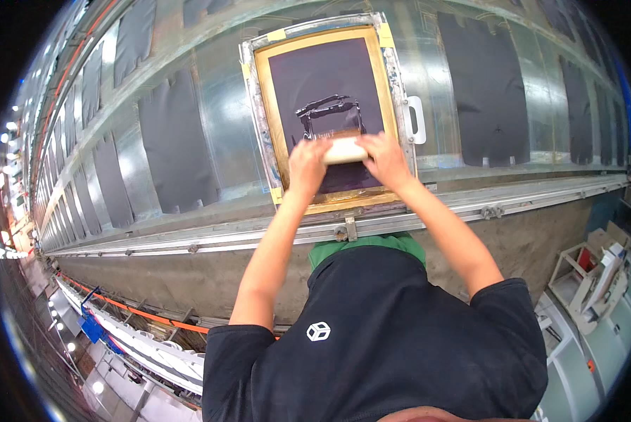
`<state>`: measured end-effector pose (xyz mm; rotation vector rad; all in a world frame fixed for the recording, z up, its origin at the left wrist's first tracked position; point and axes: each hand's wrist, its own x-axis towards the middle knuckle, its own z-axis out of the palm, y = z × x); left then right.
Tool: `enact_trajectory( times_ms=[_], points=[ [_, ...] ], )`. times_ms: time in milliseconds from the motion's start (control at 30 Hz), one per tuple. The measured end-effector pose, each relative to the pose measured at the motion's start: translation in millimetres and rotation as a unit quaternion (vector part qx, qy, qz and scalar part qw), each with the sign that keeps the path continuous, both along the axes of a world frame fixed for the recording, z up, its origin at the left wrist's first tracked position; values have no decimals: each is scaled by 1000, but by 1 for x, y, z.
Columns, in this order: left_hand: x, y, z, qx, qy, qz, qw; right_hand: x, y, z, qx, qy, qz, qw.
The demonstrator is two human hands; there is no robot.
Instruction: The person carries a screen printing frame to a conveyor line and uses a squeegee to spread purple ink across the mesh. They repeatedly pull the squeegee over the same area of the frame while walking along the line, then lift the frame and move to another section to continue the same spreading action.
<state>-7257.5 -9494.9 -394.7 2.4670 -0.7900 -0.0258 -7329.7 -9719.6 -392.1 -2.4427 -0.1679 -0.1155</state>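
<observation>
Both my hands grip a squeegee (345, 150) with a pale handle, slightly blurred. My left hand (309, 166) closes round its left end and my right hand (388, 161) round its right end. Under it lies a screen printing frame (406, 77) with metal sides, a dark mesh and a yellowish inner border. Wet black ink (327, 107) forms a glossy patch on the mesh just beyond the blade. The squeegee's lower edge is partly hidden by the handle and my fingers. A white handle (416, 120) sticks out from the frame's right side.
The frame rests on a long table (428, 56) with dark fabric pieces (483, 88) laid out on both sides, such as the large left piece (178, 141). A metal rail (259, 228) runs along the near edge. A cart (590, 274) stands at lower right.
</observation>
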Motion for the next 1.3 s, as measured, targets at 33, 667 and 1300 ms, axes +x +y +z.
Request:
enact_trajectory(
  times_ms=[33,667,1300],
  points=[
    [-19,5,-2,13,7,-9,1000,-20,5,-3,1,8,-3,1000],
    [-92,33,13,-31,-10,22,999,83,-86,8,122,38,-362,923],
    [4,423,-2,46,-48,15,998,166,331,-35,184,4,-337,923]
  ],
)
